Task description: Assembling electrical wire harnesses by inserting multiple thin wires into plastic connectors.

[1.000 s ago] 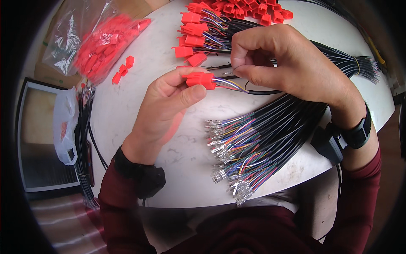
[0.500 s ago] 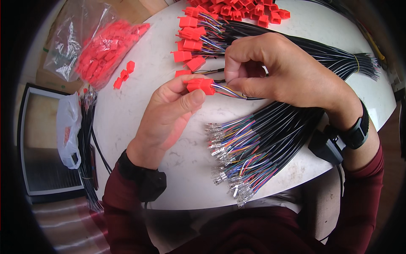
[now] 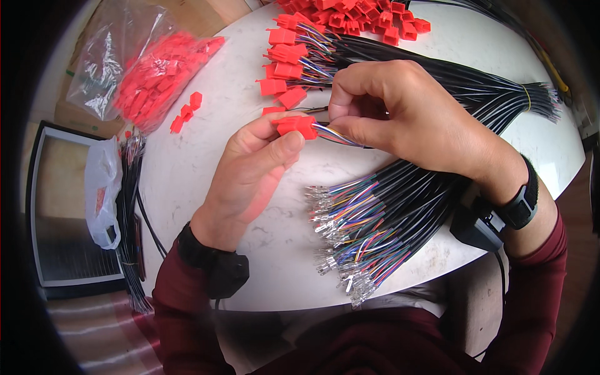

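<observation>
Both hands meet just above the centre of the frame over a round white table (image 3: 187, 187). Left hand (image 3: 253, 169) enters from the lower middle and pinches a red plastic connector housing (image 3: 299, 126) between thumb and fingers, its open end turned toward the right of the frame. Right hand (image 3: 400, 119) comes in from the right edge, fingers closed on the thin coloured wires (image 3: 337, 135) that run into that housing; the wires leave the housing to the right and pass under the palm. The two hands are nearly touching, with only the housing and a short run of wire between them. Just above the held housing, in the upper middle of the frame, lies a row of finished harnesses (image 3: 294, 62), each a red housing on a black-sheathed cable. Loose red housings (image 3: 369, 19) are heaped at the top edge. Below the right hand, in the centre-right, a large bundle of black cables (image 3: 400, 206) fans out, its coloured leads ending in bare metal terminals (image 3: 331, 250) pointing to the lower left. A second cable bundle (image 3: 512, 100) lies at the upper right. At the upper left, a clear plastic bag of red housings (image 3: 144, 75) rests on the table rim, with three loose housings (image 3: 186, 112) just beside it. A white plastic bag (image 3: 100, 194) hangs at the left edge.
</observation>
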Demonstrator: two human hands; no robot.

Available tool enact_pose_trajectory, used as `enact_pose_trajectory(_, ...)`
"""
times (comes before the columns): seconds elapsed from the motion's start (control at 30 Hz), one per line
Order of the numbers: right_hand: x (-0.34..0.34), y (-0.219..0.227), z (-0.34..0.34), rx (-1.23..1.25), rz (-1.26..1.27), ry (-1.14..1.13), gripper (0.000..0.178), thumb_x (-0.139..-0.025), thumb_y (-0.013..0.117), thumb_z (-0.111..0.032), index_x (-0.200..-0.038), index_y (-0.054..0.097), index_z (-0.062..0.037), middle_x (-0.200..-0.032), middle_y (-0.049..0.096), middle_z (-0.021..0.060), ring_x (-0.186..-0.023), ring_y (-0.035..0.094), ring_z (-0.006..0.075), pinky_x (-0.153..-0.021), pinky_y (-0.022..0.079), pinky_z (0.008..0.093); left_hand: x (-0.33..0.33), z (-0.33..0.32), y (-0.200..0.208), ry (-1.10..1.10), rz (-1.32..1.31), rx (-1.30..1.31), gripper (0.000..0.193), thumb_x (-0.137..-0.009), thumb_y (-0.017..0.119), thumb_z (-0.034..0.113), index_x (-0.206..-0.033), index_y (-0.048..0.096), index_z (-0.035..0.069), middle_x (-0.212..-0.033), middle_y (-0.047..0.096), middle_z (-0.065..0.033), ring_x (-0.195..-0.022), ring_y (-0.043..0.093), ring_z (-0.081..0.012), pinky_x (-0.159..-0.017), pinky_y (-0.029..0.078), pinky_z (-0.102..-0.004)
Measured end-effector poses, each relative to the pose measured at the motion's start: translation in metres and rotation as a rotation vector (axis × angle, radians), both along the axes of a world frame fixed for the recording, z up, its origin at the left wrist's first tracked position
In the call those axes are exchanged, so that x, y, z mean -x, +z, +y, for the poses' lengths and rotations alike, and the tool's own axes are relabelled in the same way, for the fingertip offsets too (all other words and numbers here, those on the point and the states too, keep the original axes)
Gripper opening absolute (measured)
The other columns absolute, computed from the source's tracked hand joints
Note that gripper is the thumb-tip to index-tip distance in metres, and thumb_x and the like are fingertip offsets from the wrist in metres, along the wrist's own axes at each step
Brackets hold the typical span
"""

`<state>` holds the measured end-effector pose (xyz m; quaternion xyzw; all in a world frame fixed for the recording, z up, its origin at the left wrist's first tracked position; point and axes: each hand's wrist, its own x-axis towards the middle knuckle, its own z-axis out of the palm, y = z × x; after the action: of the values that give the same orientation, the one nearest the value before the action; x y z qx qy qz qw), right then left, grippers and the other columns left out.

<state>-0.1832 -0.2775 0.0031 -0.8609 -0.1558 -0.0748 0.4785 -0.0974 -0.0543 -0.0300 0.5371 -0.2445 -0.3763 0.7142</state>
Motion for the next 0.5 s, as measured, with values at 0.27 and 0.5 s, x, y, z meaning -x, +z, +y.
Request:
enact_pose_trajectory(0.27, -0.0031, -0.0057, 0.0012, -0.244, 0.086, 0.024, 0.014, -0.086, 0.065, -0.009, -0.079, 0.061, 0.0032, -0.062, 0.057, 0.0065, -0.06, 0.056, 0.0114, -0.058, 0.045, 0.0289, 0.0082, -0.0062, 0.0025, 0.078, 0.026, 0.016, 0.026, -0.091, 0.067, 0.014, -0.114, 0.063, 0.002, -0.103, 0.063, 0.0001, -0.082, 0.047, -0.0053, -0.076, 0.038, -0.0226)
enact_pose_trajectory(0.5, -0.0024, -0.0009, 0.0027, -0.34, 0.174, 0.041, 0.016, -0.09, 0.063, -0.008, -0.079, 0.06, 0.0026, -0.066, 0.057, 0.0005, -0.063, 0.052, 0.0058, -0.06, 0.045, 0.0245, 0.0024, 0.0, -0.0016, 0.037, 0.048, 0.038, 0.03, -0.094, 0.061, 0.013, -0.122, 0.058, 0.002, -0.11, 0.063, -0.0025, -0.09, 0.051, -0.006, -0.077, 0.04, -0.0233)
